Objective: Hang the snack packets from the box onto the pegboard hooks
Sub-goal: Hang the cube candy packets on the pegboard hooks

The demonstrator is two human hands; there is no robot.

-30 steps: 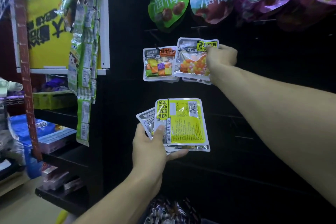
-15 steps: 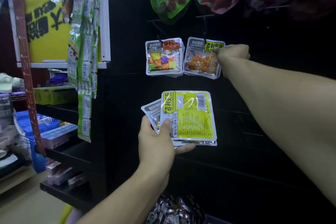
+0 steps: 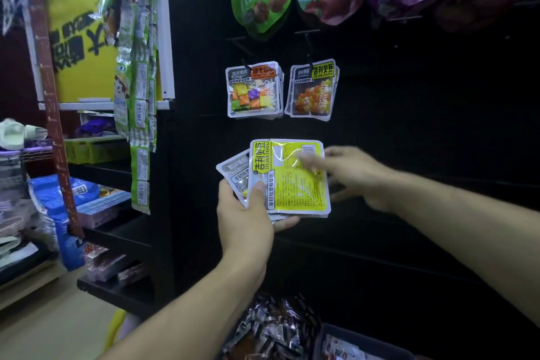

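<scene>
Right hand (image 3: pixel 355 177) blurred, fingers spread loose over the yellow packet (image 3: pixel 298 177) – grip unclear, left hand (image 3: pixel 248 213) thumb clamping the fanned packets' lower-left corner, hanging packets (image 3: pixel 312 90) above on the black pegboard (image 3: pixel 423 126), box (image 3: pixel 362 342) cut off below.

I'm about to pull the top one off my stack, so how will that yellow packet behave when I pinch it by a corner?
The yellow packet looks thin and flat, so it's probably light and will flex rather than stay stiff. Its film shows glare, so it may be slippery against the other packets fanned in the left hand. The right hand is blurred at its edge; contact is unclear.
</scene>
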